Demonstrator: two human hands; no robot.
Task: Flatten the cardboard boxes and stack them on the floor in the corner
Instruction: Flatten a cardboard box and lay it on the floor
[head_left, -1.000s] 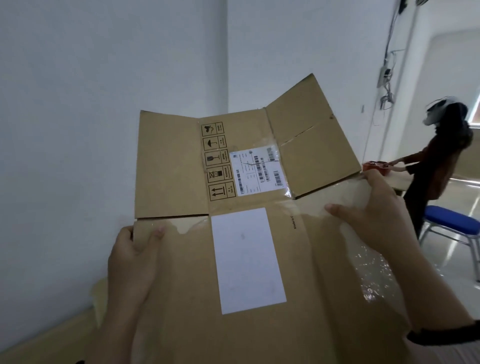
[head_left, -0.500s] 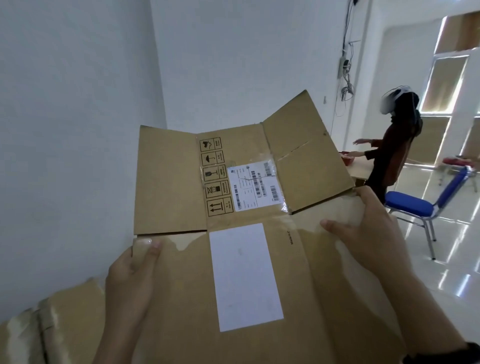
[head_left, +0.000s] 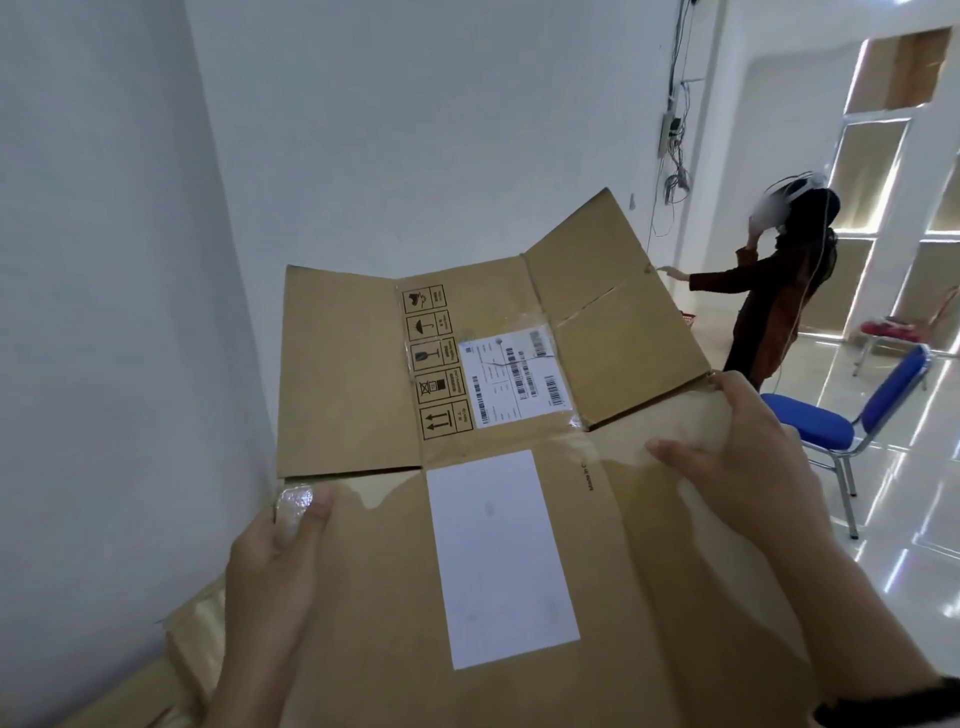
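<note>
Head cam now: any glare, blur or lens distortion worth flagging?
Head view: strong glare streaks on the glossy floor, bloom around the windows; small sheen on the tape by the left hand; cardboard box evenly lit, its barcode label soft, unreadable; wall corner slants, hinting at wide-angle distortion.

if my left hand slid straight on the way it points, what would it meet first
Probably the left flap of the cardboard box, just above the left hand; the white wall lies behind, depth unclear.
</note>
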